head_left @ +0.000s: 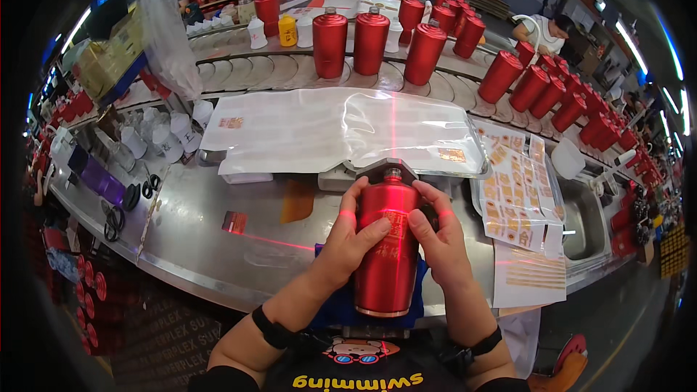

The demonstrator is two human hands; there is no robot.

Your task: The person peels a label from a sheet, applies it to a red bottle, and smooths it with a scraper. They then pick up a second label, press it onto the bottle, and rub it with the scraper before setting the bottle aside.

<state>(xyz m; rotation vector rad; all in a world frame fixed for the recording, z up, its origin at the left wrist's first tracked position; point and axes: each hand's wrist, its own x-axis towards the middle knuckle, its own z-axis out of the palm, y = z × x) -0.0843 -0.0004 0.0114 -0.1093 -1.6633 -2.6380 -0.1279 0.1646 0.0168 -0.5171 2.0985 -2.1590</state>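
A glossy red bottle [386, 276] with a bare metal neck lies in front of me, its neck pointing away. My left hand [347, 241] holds its left side, the thumb pressed on the gold label area. From the right side my right hand [444, 245] grips it, its thumb at the label's edge. The bottle's neck rests against or just in front of a dark angular block [411, 166]; I cannot tell if they touch. Beneath the bottle shows a blue cloth [417, 303]. Red laser lines cross the label and both hands.
Beyond the hands lies a white backing sheet [290, 134] with a few gold stickers. Sticker sheets [517, 181] sit at right beside a sink [587, 229]. Red bottles [330, 43] stand on a curved conveyor [254, 71]. A purple flask [102, 178] and scissors [114, 219] are at left.
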